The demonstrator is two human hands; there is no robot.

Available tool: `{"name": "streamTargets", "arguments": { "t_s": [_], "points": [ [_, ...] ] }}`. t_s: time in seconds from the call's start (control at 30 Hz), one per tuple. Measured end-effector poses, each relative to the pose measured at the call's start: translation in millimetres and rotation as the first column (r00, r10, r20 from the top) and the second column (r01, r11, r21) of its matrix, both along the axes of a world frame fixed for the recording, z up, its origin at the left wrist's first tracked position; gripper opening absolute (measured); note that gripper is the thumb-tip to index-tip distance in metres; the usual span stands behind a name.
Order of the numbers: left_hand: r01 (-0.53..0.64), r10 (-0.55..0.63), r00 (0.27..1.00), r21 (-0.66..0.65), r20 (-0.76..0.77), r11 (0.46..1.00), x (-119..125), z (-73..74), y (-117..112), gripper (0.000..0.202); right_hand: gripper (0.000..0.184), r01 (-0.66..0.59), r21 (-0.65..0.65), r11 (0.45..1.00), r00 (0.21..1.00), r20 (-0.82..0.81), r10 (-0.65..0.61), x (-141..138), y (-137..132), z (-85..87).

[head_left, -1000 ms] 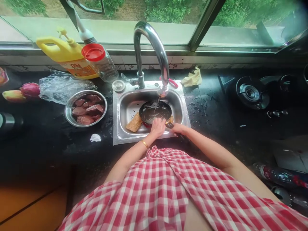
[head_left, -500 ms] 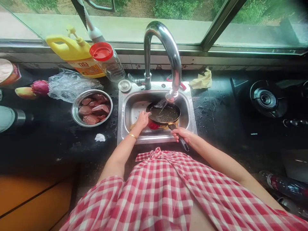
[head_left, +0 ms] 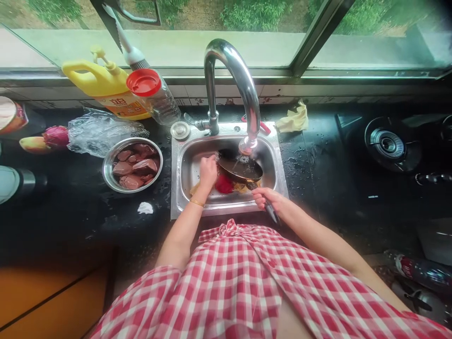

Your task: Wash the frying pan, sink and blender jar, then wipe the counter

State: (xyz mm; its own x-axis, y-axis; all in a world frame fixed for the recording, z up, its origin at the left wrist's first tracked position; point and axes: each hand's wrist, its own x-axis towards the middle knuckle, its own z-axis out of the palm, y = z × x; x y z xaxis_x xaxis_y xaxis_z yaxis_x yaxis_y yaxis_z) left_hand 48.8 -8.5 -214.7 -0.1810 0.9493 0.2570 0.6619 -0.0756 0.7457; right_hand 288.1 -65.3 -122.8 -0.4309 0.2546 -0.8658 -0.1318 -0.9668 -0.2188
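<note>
My right hand (head_left: 266, 197) is wrapped round the black handle of a frying pan (head_left: 243, 175) in the steel sink (head_left: 190, 179). Its dark bowl tilts to the right, and water from the curved faucet (head_left: 252, 103) runs into it. At the pan's left rim is my left hand (head_left: 208, 170), fingers closed. A small greyish wiry bit shows by the fingertips, too little to name. Beneath the pan lie a red thing (head_left: 224, 184) and yellowish scraps, partly hidden by the pan.
Left of the sink stand a metal bowl of dark red meat pieces (head_left: 132, 165), a plastic bag (head_left: 95, 132), a yellow jug (head_left: 116, 89) and a red-lidded jar (head_left: 151, 94). To the right are a crumpled cloth (head_left: 294, 117) and a stove burner (head_left: 388, 141).
The pan has tipped, its left side rising and the right side lowering. My left hand has moved slightly up along the left rim. My right hand still grips the handle.
</note>
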Motion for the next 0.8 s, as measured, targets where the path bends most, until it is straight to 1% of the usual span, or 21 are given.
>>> {"name": "streamTargets", "arguments": {
  "t_s": [0.03, 0.07, 0.1, 0.13, 0.2, 0.27, 0.33, 0.37, 0.43, 0.47, 0.53, 0.57, 0.6, 0.63, 0.67, 0.7, 0.73, 0.77, 0.8],
  "points": [
    [-0.053, 0.048, 0.995, 0.055, 0.093, 0.997, -7.0, 3.6, 8.3, 0.038, 0.025, 0.014, -0.033, 0.999, 0.998, -0.061, -0.016, 4.3, -0.5, 1.2],
    [-0.079, 0.060, 0.984, 0.110, 0.169, 0.991, -8.8, 9.1, 13.4, 0.039, 0.022, 0.027, -0.060, 0.998, 0.990, -0.133, -0.034, 8.0, -1.3, 1.9],
    [-0.074, 0.037, 0.975, 0.165, 0.219, 0.984, -5.5, 15.6, 15.3, 0.040, 0.018, 0.032, -0.076, 0.997, 0.976, -0.211, -0.048, 10.9, -2.1, 1.9],
    [-0.043, -0.009, 0.971, 0.214, 0.238, 0.976, 2.0, 22.3, 14.5, 0.041, 0.013, 0.032, -0.077, 0.997, 0.957, -0.286, -0.053, 12.7, -2.9, 1.1],
    [0.053, -0.108, 0.976, 0.279, 0.186, 0.959, 24.2, 33.0, 7.8, 0.040, 0.006, 0.013, -0.043, 0.999, 0.929, -0.369, -0.028, 13.9, -4.0, -2.3],
    [0.142, -0.172, 0.982, 0.309, 0.071, 0.940, 46.7, 37.2, -0.4, 0.037, 0.006, -0.008, -0.011, 1.000, 0.930, -0.369, 0.003, 13.1, -4.4, -6.7],
    [0.229, -0.227, 0.973, 0.336, -0.046, 0.914, 62.2, 35.9, -6.8, 0.033, 0.008, -0.044, 0.015, 0.999, 0.952, -0.304, 0.046, 12.2, -4.5, -9.0],
    [0.280, -0.263, 0.960, 0.352, -0.096, 0.893, 66.8, 34.4, -9.2, 0.031, 0.009, -0.077, 0.032, 0.997, 0.966, -0.244, 0.082, 12.1, -4.6, -8.8],
    [0.396, -0.349, 0.918, 0.383, -0.189, 0.834, 71.2, 32.0, -12.6, 0.029, 0.015, -0.149, 0.124, 0.981, 0.986, -0.051, 0.156, 12.2, -5.0, -5.6],
    [0.455, -0.392, 0.890, 0.389, -0.235, 0.801, 71.6, 31.7, -13.4, 0.028, 0.022, -0.196, 0.192, 0.962, 0.980, 0.068, 0.186, 12.3, -5.2, -3.0],
    [0.566, -0.473, 0.823, 0.374, -0.315, 0.735, 69.0, 32.6, -10.9, 0.026, 0.047, -0.306, 0.321, 0.896, 0.936, 0.272, 0.223, 11.9, -5.4, 2.8],
    [0.601, -0.501, 0.797, 0.360, -0.337, 0.714, 65.8, 33.2, -6.3, 0.024, 0.059, -0.368, 0.358, 0.858, 0.908, 0.339, 0.248, 11.6, -5.4, 5.5],
    [0.612, -0.515, 0.788, 0.345, -0.336, 0.711, 61.4, 33.5, 1.0, 0.022, 0.069, -0.426, 0.375, 0.823, 0.880, 0.382, 0.281, 11.1, -5.3, 7.6],
    [0.592, -0.508, 0.804, 0.334, -0.310, 0.733, 55.7, 33.4, 10.9, 0.021, 0.076, -0.476, 0.376, 0.795, 0.856, 0.406, 0.321, 10.6, -5.1, 9.1],
    [0.536, -0.474, 0.843, 0.325, -0.254, 0.779, 49.1, 32.7, 22.8, 0.021, 0.080, -0.510, 0.375, 0.774, 0.838, 0.420, 0.349, 10.2, -4.9, 9.9],
    [0.449, -0.415, 0.893, 0.312, -0.173, 0.837, 42.2, 31.7, 35.4, 0.023, 0.082, -0.532, 0.372, 0.761, 0.826, 0.426, 0.369, 10.0, -4.8, 10.2],
    [0.352, -0.344, 0.936, 0.286, -0.079, 0.891, 35.8, 30.4, 47.0, 0.026, 0.084, -0.541, 0.369, 0.756, 0.821, 0.425, 0.381, 10.1, -4.7, 10.0],
    [0.265, -0.277, 0.961, 0.256, 0.008, 0.930, 31.0, 29.0, 55.8, 0.029, 0.084, -0.543, 0.366, 0.756, 0.820, 0.422, 0.386, 10.4, -4.8, 9.4],
    [0.207, -0.230, 0.971, 0.234, 0.073, 0.950, 28.8, 27.7, 60.3, 0.032, 0.085, -0.545, 0.360, 0.757, 0.819, 0.420, 0.390, 11.0, -5.1, 8.4]
  ]
}}
